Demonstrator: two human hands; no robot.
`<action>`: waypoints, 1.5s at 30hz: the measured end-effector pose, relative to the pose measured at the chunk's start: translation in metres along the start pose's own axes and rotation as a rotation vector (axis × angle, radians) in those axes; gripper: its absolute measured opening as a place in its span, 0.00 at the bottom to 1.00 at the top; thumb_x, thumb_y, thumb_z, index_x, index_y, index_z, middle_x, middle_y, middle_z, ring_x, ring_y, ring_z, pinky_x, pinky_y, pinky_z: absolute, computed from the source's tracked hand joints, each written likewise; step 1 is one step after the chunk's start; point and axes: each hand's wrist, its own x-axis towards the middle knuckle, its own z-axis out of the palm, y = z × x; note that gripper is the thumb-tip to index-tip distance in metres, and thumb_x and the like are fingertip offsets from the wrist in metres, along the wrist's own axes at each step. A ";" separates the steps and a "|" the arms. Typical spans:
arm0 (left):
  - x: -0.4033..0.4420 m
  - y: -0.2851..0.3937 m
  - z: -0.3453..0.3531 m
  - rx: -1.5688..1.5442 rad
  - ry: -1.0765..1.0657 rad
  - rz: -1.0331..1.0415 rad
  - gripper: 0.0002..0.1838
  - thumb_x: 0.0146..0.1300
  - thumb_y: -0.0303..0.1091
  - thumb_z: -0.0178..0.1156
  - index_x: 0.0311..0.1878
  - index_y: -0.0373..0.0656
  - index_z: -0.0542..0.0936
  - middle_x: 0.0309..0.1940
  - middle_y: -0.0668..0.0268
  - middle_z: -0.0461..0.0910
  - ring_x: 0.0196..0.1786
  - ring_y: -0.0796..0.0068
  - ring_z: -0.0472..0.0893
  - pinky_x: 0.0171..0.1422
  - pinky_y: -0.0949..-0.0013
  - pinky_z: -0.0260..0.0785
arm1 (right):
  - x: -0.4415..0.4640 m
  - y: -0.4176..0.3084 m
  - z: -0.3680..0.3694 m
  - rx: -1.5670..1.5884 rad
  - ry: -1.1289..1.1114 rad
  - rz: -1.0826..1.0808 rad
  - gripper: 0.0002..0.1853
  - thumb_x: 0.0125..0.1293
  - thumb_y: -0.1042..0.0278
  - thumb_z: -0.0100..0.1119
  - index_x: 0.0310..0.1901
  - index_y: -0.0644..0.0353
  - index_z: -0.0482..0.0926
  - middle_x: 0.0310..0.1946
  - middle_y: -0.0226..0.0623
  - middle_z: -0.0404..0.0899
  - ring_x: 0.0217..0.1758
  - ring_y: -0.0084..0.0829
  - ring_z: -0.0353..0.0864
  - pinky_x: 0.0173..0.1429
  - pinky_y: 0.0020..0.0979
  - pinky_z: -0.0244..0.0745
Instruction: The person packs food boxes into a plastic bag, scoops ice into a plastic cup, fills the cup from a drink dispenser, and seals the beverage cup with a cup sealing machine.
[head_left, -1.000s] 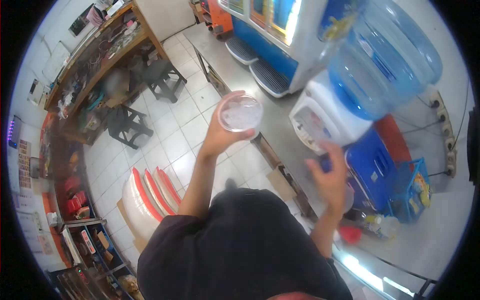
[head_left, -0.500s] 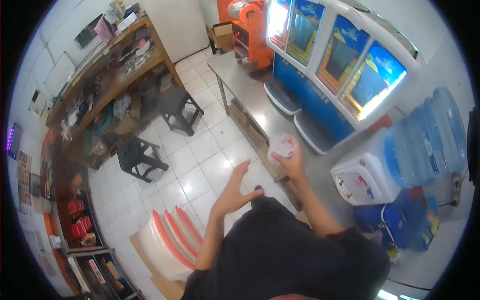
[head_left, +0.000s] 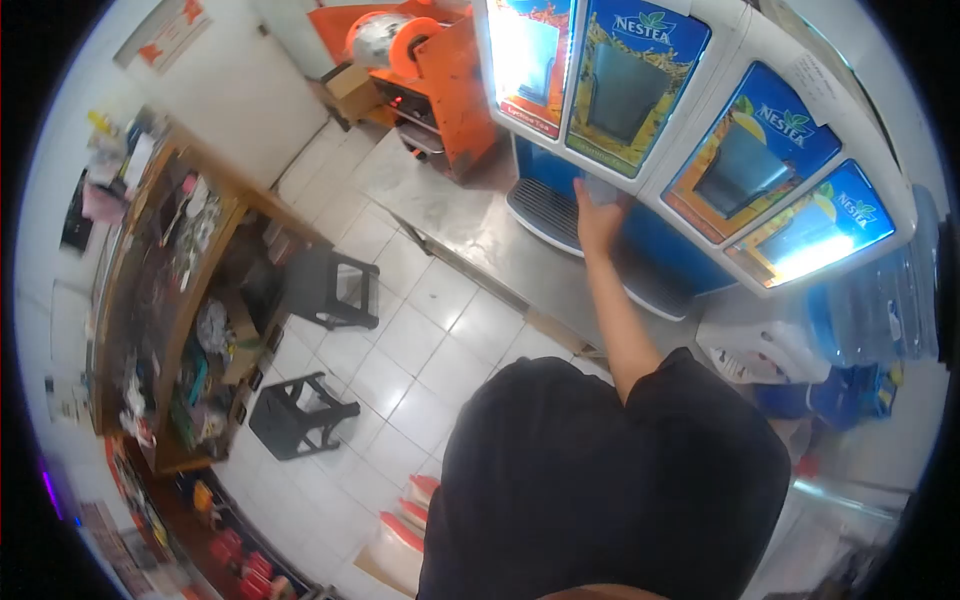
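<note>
My right hand (head_left: 597, 222) reaches out to the front of the drink dispenser (head_left: 652, 95), just under its lit panels. Its fingers are closed around a clear plastic cup (head_left: 602, 190), partly hidden by the hand and the dispenser's edge. Below the hand is the black drip tray (head_left: 545, 215) on the metal counter (head_left: 450, 225). My left hand is out of view.
An orange machine with a film roll (head_left: 440, 95) stands at the counter's far end. Two dark stools (head_left: 330, 285) are on the tiled floor beside a cluttered wooden shelf (head_left: 215, 235). A water dispenser (head_left: 765, 345) is at the right; red-edged bags (head_left: 405, 525) lie low.
My right hand has carried the cup forward from over the counter edge to the drink dispenser. My open left hand has dropped out of view. The view has shifted toward the dispenser.
</note>
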 end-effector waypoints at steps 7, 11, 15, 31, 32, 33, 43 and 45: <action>0.125 0.007 -0.134 -0.253 -0.168 0.155 0.27 0.72 0.43 0.59 0.68 0.39 0.71 0.58 0.52 0.80 0.60 0.57 0.80 0.59 0.56 0.75 | 0.009 -0.001 0.021 -0.063 0.091 0.002 0.50 0.52 0.50 0.84 0.68 0.72 0.66 0.67 0.57 0.67 0.71 0.50 0.67 0.76 0.43 0.59; 0.216 0.018 -0.234 -0.325 -0.225 0.222 0.25 0.73 0.41 0.58 0.67 0.39 0.71 0.56 0.54 0.81 0.58 0.59 0.82 0.55 0.57 0.77 | 0.007 -0.005 0.027 -0.090 0.185 -0.062 0.46 0.53 0.56 0.84 0.66 0.71 0.68 0.60 0.53 0.75 0.64 0.46 0.74 0.72 0.41 0.65; 0.330 0.018 -0.345 -0.519 -0.262 0.333 0.23 0.73 0.40 0.57 0.66 0.40 0.72 0.53 0.57 0.82 0.55 0.62 0.83 0.52 0.59 0.78 | 0.008 -0.015 0.033 -0.050 0.195 0.012 0.45 0.51 0.59 0.85 0.65 0.71 0.68 0.60 0.49 0.76 0.63 0.41 0.76 0.69 0.38 0.68; 0.383 0.047 -0.391 -0.540 -0.254 0.133 0.18 0.74 0.50 0.57 0.52 0.46 0.77 0.45 0.62 0.82 0.46 0.60 0.82 0.45 0.54 0.75 | 0.011 0.003 0.020 0.131 0.154 0.182 0.45 0.48 0.67 0.85 0.63 0.70 0.65 0.58 0.46 0.76 0.61 0.35 0.77 0.65 0.34 0.72; 0.375 0.048 -0.373 -0.488 -0.301 0.165 0.18 0.74 0.50 0.57 0.52 0.46 0.77 0.45 0.62 0.82 0.46 0.61 0.82 0.46 0.54 0.75 | 0.012 -0.002 0.020 0.115 0.140 0.169 0.45 0.48 0.67 0.86 0.63 0.70 0.64 0.58 0.46 0.76 0.61 0.35 0.77 0.64 0.35 0.73; 0.367 0.052 -0.362 -0.440 -0.335 0.191 0.18 0.74 0.50 0.57 0.53 0.45 0.77 0.46 0.62 0.82 0.46 0.61 0.82 0.46 0.55 0.75 | 0.011 -0.001 0.021 0.117 0.147 0.169 0.45 0.48 0.67 0.86 0.63 0.70 0.64 0.58 0.46 0.76 0.61 0.35 0.77 0.64 0.35 0.73; 0.351 0.071 -0.322 -0.320 -0.458 0.313 0.19 0.75 0.47 0.56 0.57 0.42 0.76 0.47 0.59 0.83 0.48 0.62 0.83 0.49 0.59 0.77 | 0.010 -0.041 0.019 0.247 0.124 0.224 0.47 0.50 0.68 0.85 0.65 0.68 0.60 0.57 0.47 0.76 0.59 0.36 0.77 0.65 0.34 0.73; 0.359 0.078 -0.321 -0.358 -0.466 0.333 0.20 0.75 0.46 0.56 0.58 0.41 0.76 0.48 0.59 0.83 0.48 0.62 0.84 0.50 0.60 0.77 | 0.012 -0.024 0.018 0.285 0.102 0.226 0.47 0.51 0.68 0.85 0.66 0.68 0.60 0.57 0.47 0.76 0.60 0.36 0.77 0.65 0.33 0.73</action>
